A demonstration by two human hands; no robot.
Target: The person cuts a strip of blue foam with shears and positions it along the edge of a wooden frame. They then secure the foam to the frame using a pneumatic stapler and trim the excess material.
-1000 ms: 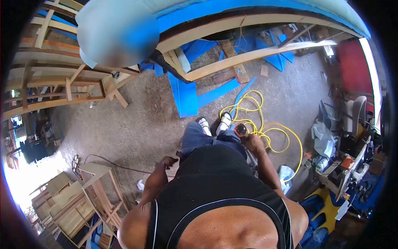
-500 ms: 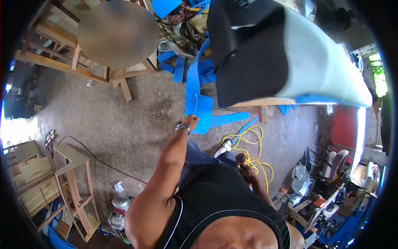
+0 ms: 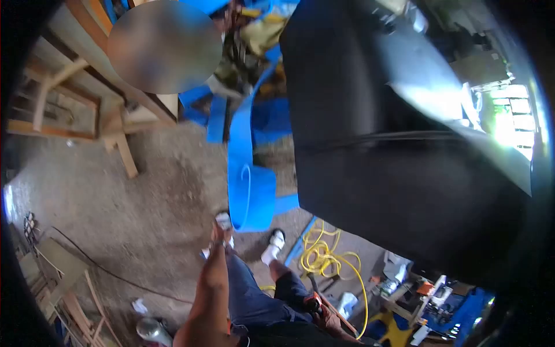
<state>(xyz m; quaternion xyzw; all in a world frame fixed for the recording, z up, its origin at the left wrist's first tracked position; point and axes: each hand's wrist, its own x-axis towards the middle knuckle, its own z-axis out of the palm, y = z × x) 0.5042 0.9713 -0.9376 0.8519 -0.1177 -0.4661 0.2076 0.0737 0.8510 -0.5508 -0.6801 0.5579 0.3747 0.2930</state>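
Observation:
My left hand (image 3: 220, 233) is stretched forward and low over the floor, close to my white-shod foot and left of a curled blue foam strip (image 3: 263, 199). Its fingers are blurred. The strip hangs in a loop, with its long end running up toward the blue pieces behind. By my right thigh, my right hand (image 3: 330, 321) is closed around a red and black handheld tool (image 3: 313, 304), partly hidden by the hand. A large black sheet (image 3: 370, 173) fills the view ahead on the right, with a pale surface showing behind it.
A yellow hose (image 3: 318, 257) lies coiled on the floor right of my feet. Wooden frames (image 3: 52, 133) stand at the left, near a person (image 3: 165, 46) whose face is blurred. Blue offcuts (image 3: 217, 118) lie ahead. A cluttered heap (image 3: 428, 301) is at the right.
The view has shifted, and the black sheet now covers far more of the right side. My left hand has come away from the blue strip, toward my foot. My right hand keeps the tool.

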